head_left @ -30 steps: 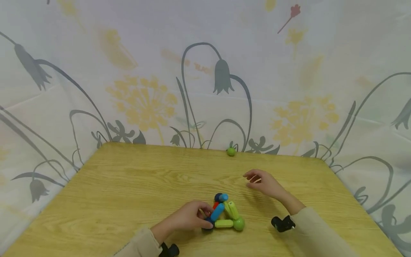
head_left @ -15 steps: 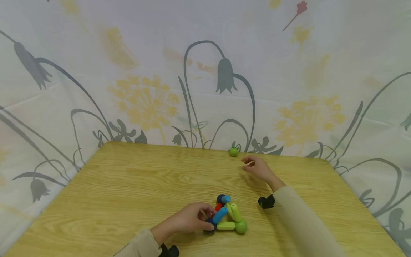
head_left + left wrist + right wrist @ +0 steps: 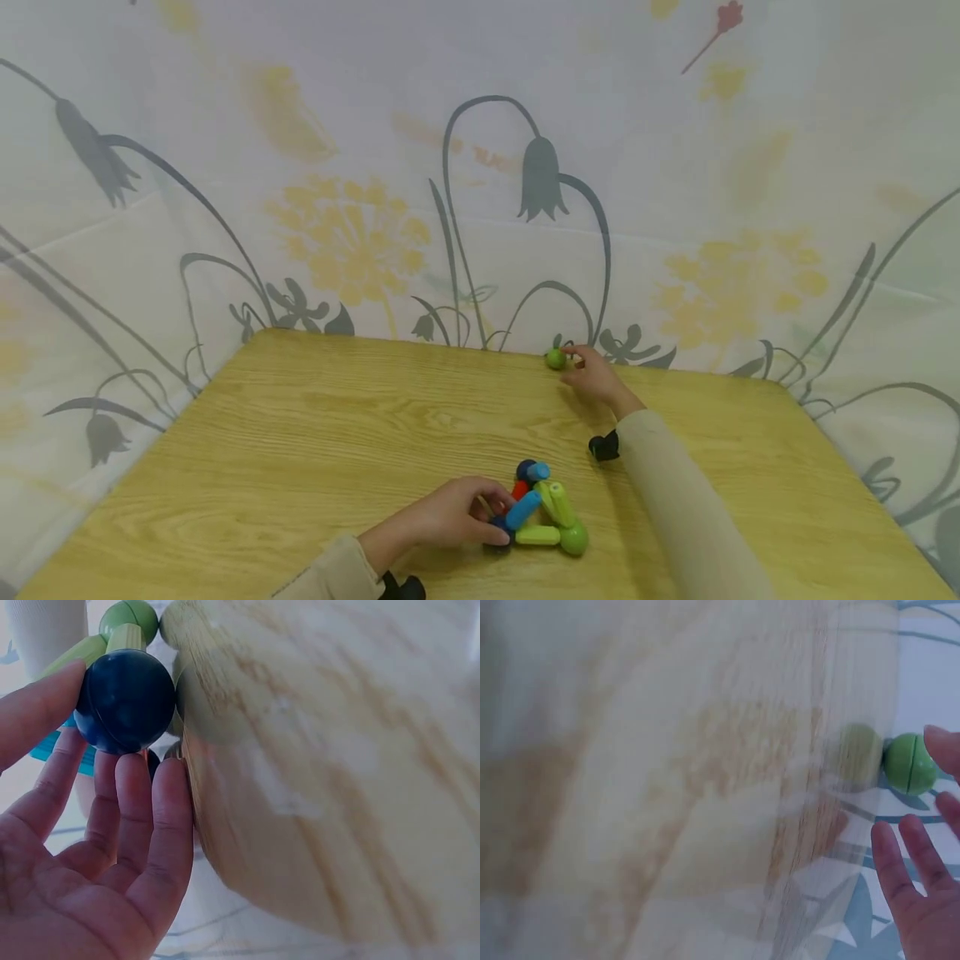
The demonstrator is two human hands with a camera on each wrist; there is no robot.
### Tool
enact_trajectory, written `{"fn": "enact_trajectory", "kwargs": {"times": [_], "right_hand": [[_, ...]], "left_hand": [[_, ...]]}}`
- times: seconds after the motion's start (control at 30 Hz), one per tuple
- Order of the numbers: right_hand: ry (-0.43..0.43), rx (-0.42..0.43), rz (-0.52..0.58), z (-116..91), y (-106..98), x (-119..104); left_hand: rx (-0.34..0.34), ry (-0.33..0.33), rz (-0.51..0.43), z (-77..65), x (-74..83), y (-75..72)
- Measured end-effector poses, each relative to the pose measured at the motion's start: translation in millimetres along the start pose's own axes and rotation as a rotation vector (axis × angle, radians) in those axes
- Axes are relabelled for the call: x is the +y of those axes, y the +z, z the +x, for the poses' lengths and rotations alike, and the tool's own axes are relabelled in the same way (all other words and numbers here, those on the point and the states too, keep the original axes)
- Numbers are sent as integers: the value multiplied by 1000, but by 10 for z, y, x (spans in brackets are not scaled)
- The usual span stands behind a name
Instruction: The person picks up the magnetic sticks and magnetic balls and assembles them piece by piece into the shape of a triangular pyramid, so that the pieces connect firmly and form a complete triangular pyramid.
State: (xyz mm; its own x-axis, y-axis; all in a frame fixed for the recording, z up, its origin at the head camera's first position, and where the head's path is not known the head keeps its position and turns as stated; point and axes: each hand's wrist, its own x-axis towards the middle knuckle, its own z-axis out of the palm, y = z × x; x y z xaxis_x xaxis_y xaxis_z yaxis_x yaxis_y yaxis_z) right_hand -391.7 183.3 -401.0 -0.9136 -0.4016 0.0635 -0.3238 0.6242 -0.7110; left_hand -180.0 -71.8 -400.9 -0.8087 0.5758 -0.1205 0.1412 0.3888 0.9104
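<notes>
My left hand (image 3: 459,512) pinches a dark blue ball (image 3: 126,705) between thumb and fingers. That ball is one corner of a small figure of magnetic rods and balls on the table. From it a light blue rod (image 3: 523,509) leans up, and a yellow-green rod (image 3: 537,535) runs to a green ball (image 3: 574,538). A red rod (image 3: 520,490) leads back to a second dark blue ball (image 3: 527,472). At the table's far edge, my right hand (image 3: 597,379) has its fingers spread beside a loose green ball (image 3: 910,765), thumb tip right at its edge.
The wood-grain table (image 3: 337,417) ends at a wall cloth (image 3: 360,125) printed with grey and yellow flowers. Black wrist cameras sit below both hands, the right one (image 3: 604,446) close over the tabletop.
My right hand has moved forward and slightly left across the table to the loose green ball. The left hand stays on the dark blue ball; the whole view has shifted slightly.
</notes>
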Motion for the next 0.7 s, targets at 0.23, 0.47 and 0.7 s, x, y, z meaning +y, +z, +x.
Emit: {"fn": "enact_trajectory", "kwargs": {"times": [0.23,0.47,0.7], "right_hand": [[-55,-26,-55,78,30,26],[-78,-68,-29,-199,47,-4],[-79,-84,9,-601,163,-146]], "left_hand": [[-4,-13,-19,3,5,-1],[4,-27,-6,26,37,37],[30,-24,36,34,47,50]]}}
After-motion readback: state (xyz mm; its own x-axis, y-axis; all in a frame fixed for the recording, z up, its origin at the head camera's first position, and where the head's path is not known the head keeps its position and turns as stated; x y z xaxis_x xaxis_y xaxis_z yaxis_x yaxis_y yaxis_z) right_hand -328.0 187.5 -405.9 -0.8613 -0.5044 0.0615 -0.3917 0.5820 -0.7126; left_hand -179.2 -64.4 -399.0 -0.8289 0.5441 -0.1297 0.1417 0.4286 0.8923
